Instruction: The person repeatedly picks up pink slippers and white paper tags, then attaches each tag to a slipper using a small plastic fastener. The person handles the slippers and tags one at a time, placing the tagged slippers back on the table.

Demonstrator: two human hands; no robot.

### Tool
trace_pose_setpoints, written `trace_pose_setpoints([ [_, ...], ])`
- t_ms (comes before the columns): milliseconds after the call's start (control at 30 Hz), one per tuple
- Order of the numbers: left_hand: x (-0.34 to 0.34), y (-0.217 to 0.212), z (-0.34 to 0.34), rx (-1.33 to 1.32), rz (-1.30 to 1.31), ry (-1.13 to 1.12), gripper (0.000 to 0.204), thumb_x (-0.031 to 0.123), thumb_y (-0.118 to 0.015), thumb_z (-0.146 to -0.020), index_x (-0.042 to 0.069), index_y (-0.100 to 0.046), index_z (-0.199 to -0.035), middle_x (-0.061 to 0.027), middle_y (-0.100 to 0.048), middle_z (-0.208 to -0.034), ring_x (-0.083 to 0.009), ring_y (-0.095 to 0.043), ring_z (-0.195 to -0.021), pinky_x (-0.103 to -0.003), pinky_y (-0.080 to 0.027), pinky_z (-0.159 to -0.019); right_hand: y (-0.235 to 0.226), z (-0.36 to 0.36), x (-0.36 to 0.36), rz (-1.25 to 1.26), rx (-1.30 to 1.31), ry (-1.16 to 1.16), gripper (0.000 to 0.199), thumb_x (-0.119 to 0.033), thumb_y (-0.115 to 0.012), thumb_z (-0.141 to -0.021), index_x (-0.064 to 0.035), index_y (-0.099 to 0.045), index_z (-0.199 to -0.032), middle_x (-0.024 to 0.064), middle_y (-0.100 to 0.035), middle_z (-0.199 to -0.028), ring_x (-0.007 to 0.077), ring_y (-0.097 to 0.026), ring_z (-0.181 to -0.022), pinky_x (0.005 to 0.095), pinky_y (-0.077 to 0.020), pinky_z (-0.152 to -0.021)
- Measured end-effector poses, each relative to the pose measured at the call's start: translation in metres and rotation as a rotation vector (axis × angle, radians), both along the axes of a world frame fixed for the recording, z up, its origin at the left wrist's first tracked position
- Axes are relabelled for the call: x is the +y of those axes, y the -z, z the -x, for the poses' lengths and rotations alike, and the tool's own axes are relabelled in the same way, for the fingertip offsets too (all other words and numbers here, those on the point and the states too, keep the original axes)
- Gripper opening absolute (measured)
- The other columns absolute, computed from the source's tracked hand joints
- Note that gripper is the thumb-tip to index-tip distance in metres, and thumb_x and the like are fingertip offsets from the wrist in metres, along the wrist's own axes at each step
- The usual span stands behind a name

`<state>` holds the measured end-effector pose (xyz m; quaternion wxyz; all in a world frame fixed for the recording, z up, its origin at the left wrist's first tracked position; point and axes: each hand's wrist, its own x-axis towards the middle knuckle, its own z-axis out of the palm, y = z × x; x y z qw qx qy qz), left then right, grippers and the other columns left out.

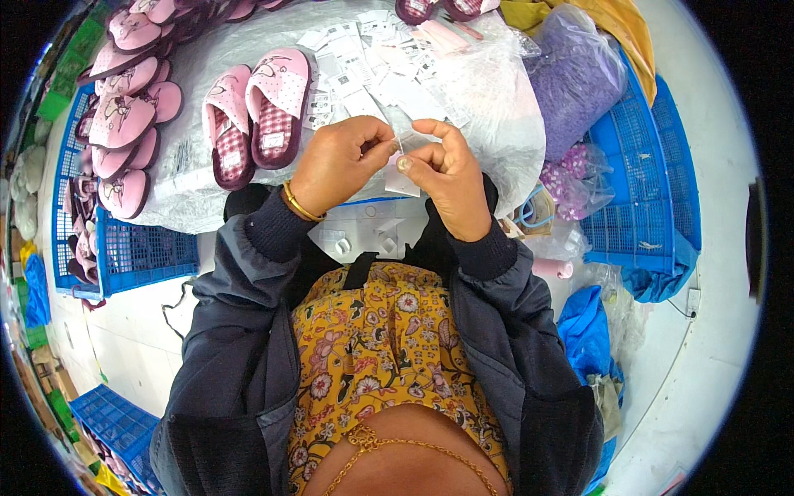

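Over the near edge of the table, both my hands are raised close together around a small white paper tag [402, 180]. My left hand [343, 164] is closed in a pinch beside a thin white string at the tag's top. With thumb and bent fingers, my right hand [453, 180] grips the tag from the other side; part of the tag is hidden by the fingers. To the left of my hands lies a pair of pink slippers, the left slipper [227, 124] and the right slipper [279, 103], with checked insoles bearing white labels.
Loose white tags [351, 66] cover the table's middle beyond my hands. Stacked pink slippers [124, 122] line the left edge. Blue crates [149, 248] stand at left and right. A bulky purple bag [575, 74] sits at the right edge, above a pink roll [552, 268].
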<state>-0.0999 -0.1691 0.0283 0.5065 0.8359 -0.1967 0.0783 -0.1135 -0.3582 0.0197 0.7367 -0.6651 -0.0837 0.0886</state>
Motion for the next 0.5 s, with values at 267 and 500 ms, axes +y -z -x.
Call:
trace_pose_setpoints([
  [267,0.0000,-0.0018,0.0030,-0.054,-0.071,-0.007,0.012,0.007,-0.069,-0.086,-0.002,-0.067,-0.094,-0.0103,-0.066,-0.077,-0.0130,-0.060,-0.065,-0.028,-0.048,-0.058,0.0024,0.0011,-0.0015,-0.005,0.010,0.005,0.048,-0.005,-0.072,-0.087,0.0012,-0.048,-0.127,0.0027,-0.065,-0.081,0.0041,-0.055,-0.070,0.0194,-0.0431,-0.061],
  [500,-0.0010,-0.0021,0.0049,-0.051,-0.074,-0.019,0.012,0.007,-0.069,-0.085,-0.002,-0.067,-0.093,-0.0116,-0.066,-0.079,-0.0158,-0.061,-0.065,-0.028,-0.049,-0.060,0.0022,0.0027,-0.0023,0.012,0.034,-0.012,0.046,-0.004,-0.070,-0.087,0.0016,-0.048,-0.127,0.0029,-0.065,-0.082,0.0043,-0.054,-0.070,0.0193,-0.0428,-0.062],
])
